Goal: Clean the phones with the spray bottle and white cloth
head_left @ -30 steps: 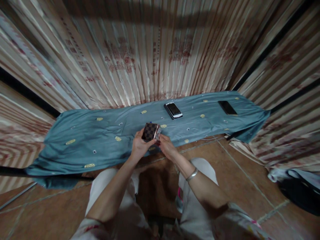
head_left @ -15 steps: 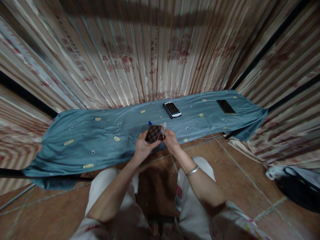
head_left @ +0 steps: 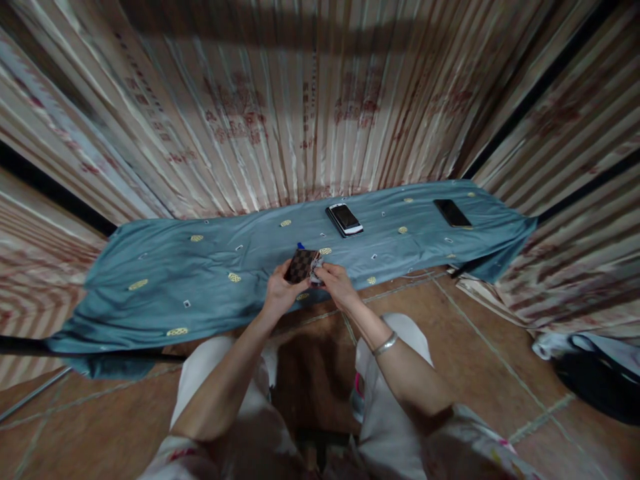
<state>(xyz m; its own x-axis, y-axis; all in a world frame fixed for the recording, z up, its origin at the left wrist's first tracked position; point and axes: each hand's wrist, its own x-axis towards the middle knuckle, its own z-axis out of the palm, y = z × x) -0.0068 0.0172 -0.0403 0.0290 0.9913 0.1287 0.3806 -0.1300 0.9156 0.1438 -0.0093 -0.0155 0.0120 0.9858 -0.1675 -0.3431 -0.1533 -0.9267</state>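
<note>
My left hand (head_left: pixel 281 288) is closed around a small brown checkered wallet (head_left: pixel 301 265), its thumb along the near edge. At the wallet's right edge my right hand (head_left: pixel 339 283) pinches a crumpled whitish piece (head_left: pixel 317 270), which looks like tissue or thin cloth; its exact kind is unclear. Both hands are above the near edge of the blue-green cloth (head_left: pixel 260 250). Just past the wallet's far edge a small bright blue thing (head_left: pixel 301 246) shows, mostly hidden.
Beyond my hands lies a white-framed phone (head_left: pixel 345 219) on a dark flat thing. A black phone (head_left: pixel 452 213) rests farther right on the cloth. Striped curtains (head_left: pixel 280 100) hang behind and at both sides. Dark poles (head_left: pixel 545 83) run along the sides, and a black bag-like thing (head_left: pixel 595 387) sits at right.
My right hand has shifted slightly left, bringing the whitish piece lower against the wallet's right edge. My left hand and the wallet have moved a little left.
</note>
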